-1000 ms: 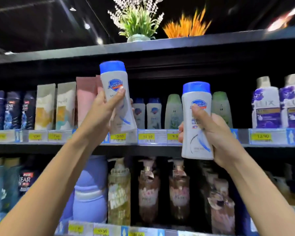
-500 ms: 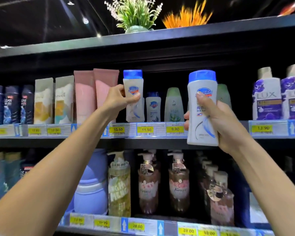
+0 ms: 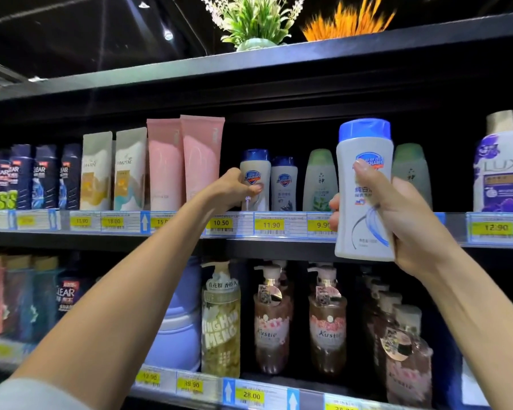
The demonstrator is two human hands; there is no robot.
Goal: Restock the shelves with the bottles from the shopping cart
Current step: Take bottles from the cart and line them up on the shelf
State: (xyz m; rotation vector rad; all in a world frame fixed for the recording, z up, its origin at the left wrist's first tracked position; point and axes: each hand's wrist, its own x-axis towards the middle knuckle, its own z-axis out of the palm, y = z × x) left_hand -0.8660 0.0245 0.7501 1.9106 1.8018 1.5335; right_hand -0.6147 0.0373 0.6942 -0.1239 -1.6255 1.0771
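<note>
Upper shelf (image 3: 249,242), landmark. Left hand (image 3: 233,189): wrapped around a small blue-capped white bottle (image 3: 255,179) standing on the shelf, just right of the pink tubes (image 3: 202,158). Right hand (image 3: 397,214): clenched around a larger blue-capped white bottle (image 3: 363,190), upright, held in front of the shelf edge, off it.

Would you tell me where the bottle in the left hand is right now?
In the head view, the left hand holds the blue-capped bottle upright on the upper shelf, between the pink tubes and a matching bottle.
</note>
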